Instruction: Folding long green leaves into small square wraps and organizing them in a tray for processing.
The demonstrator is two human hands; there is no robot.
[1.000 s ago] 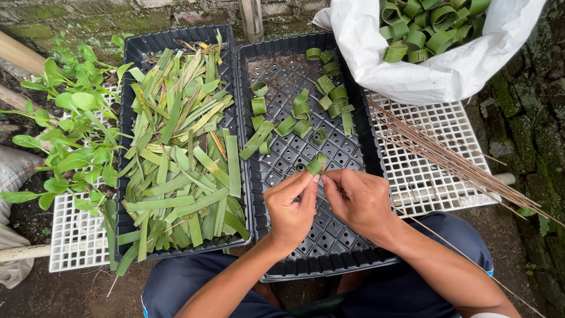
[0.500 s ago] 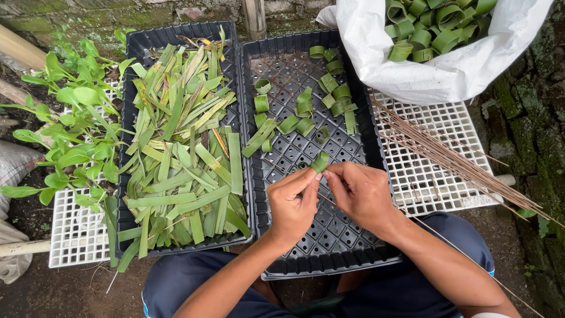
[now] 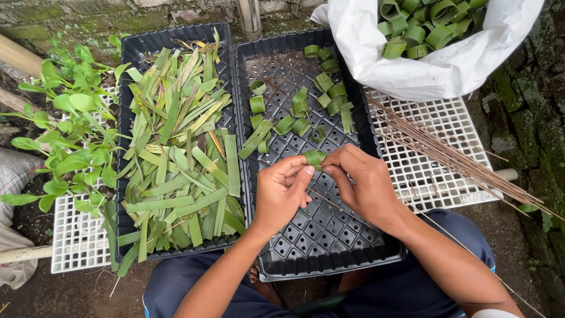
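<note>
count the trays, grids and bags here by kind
black plastic trays: 2, one heaped with leaf strips, one with a few leaf rings
white plastic grids: 2, one at the left, one at the right
white bag of leaf rings: 1
leaf ring in the hands: 1
total: 6

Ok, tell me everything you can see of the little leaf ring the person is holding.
The leaf ring is a short strip of green leaf curled into a small loop, glossy and fresh-looking. It is pinched between the fingers of the left hand and the right hand, held above the black grid tray. A thin stick seems to run from it under the right hand. Similar rings lie farther up the tray.
</note>
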